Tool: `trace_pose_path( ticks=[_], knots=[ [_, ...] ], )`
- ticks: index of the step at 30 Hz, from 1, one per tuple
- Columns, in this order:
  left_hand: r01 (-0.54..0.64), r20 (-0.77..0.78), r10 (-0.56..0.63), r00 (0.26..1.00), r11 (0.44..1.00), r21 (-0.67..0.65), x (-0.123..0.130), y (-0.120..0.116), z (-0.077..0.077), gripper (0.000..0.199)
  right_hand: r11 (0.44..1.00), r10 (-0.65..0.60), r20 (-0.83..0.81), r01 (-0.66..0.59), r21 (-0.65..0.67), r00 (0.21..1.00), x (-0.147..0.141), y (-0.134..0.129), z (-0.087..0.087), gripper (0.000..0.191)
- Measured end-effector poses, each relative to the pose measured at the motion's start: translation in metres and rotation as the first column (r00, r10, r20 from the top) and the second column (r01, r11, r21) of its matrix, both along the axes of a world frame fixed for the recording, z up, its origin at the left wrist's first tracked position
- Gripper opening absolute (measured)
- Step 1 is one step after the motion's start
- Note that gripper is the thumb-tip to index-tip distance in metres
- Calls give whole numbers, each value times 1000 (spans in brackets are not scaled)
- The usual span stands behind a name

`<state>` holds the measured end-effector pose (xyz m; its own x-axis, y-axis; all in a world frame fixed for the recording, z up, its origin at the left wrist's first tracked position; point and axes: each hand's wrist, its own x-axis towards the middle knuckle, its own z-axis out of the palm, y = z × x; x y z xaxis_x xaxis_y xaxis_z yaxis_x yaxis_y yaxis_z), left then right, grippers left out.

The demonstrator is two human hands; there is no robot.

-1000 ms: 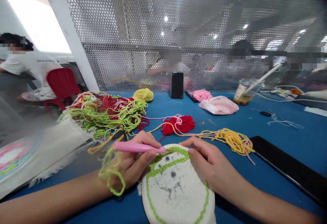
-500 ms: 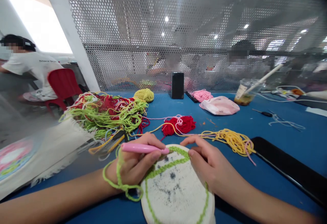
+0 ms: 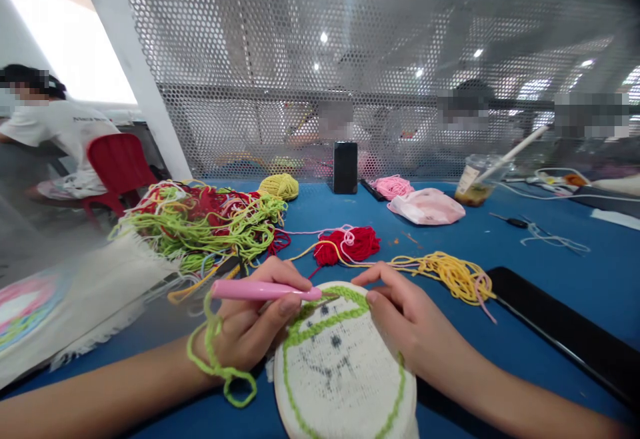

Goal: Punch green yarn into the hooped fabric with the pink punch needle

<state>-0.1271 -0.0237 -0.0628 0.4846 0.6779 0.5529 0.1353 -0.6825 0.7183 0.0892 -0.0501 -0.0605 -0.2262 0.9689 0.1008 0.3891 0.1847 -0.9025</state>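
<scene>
My left hand [image 3: 263, 315] is closed round a pink punch needle [image 3: 257, 290], its metal tip lying over the green stitching near the top of the cloth. Green yarn [image 3: 213, 345] trails from the tool's back end and loops over my left wrist. The embroidery hoop [image 3: 345, 372] carries white cloth with dark drawn marks and a green looped outline. On its upper right rim my right hand [image 3: 400, 305] grips, thumb on top and fingers bent over the edge. The undersides of the hoop and of my fingers are hidden.
A tangled yarn heap [image 3: 210, 219] lies left, beside a fringed cloth [image 3: 75, 305]. Red yarn [image 3: 347, 245], yellow yarn [image 3: 453, 275] and a black phone-like slab [image 3: 555, 332] are ahead and right. A drink cup [image 3: 473, 182] stands behind. A person [image 3: 60, 125] sits far left.
My left hand has drawn the punch needle back to the left, and its metal tip now shows. The yarn loop moved left with it. My right hand stays on the hoop.
</scene>
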Motion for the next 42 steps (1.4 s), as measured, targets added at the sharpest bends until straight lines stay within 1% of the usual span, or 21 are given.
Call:
trace_pose_path(
  ticks=[4, 6, 9, 11, 13, 15, 18, 20, 21, 24, 28, 32, 35, 37, 40, 42],
  knots=[
    [8, -40, -5, 999, 996, 93, 4, 1, 4, 16, 1000, -4, -28, 4, -14, 1000, 1, -1, -2, 16],
    [19, -106, -8, 994, 995, 102, 8, 2, 8, 16, 999, 16, -51, -18, -37, 999, 3, -2, -2, 16],
    [68, -277, -44, 960, 995, 78, 14, 4, 13, 20, 996, 56, -87, -61, -63, 995, 4, -2, -2, 15],
    [58, -326, -49, 944, 998, 19, 16, 5, 15, 20, 995, 69, -97, -76, -71, 993, 4, -2, -1, 15],
    [16, -319, -31, 947, 999, -51, 17, 5, 16, 19, 994, 70, -101, -78, -75, 992, 3, -2, -1, 15],
    [-2, -261, -17, 965, 997, -71, 15, 5, 16, 20, 994, 66, -103, -75, -81, 992, 2, -1, -2, 15],
    [-55, -86, 51, 995, 997, -55, 10, 3, 13, 21, 994, 45, -112, -55, -90, 993, 1, -1, -3, 15],
    [-98, 29, 100, 995, 994, -51, 7, 2, 10, 22, 995, 31, -110, -42, -95, 993, 1, -1, -4, 15],
    [-102, 62, 105, 993, 994, -47, 6, 2, 8, 22, 995, 27, -106, -37, -94, 994, 2, -1, -4, 15],
    [-57, 90, 60, 994, 998, -37, 4, 1, 6, 18, 997, 24, -82, -30, -76, 996, 2, 0, -5, 15],
    [-38, 59, 39, 998, 999, -24, 3, 2, 5, 16, 998, 19, -59, -22, -58, 998, 3, 1, -5, 13],
    [-8, 14, 9, 1000, 998, -66, 1, 2, 3, 16, 998, 26, -64, -30, -64, 998, 3, 1, -2, 13],
    [1, -12, -2, 1000, 999, -42, 2, 2, 5, 15, 996, 43, -77, -49, -75, 996, 1, 1, 0, 13],
    [9, -91, -11, 996, 1000, -29, 6, 2, 7, 15, 993, 67, -93, -75, -90, 993, 0, 1, 0, 14],
    [72, -239, -84, 967, 996, -58, 13, 5, 11, 18, 990, 92, -95, -101, -93, 991, 0, -1, 0, 14],
    [99, -275, -118, 954, 992, -81, 17, 6, 13, 19, 990, 104, -79, -111, -92, 991, 0, -2, 0, 15]
  ],
)
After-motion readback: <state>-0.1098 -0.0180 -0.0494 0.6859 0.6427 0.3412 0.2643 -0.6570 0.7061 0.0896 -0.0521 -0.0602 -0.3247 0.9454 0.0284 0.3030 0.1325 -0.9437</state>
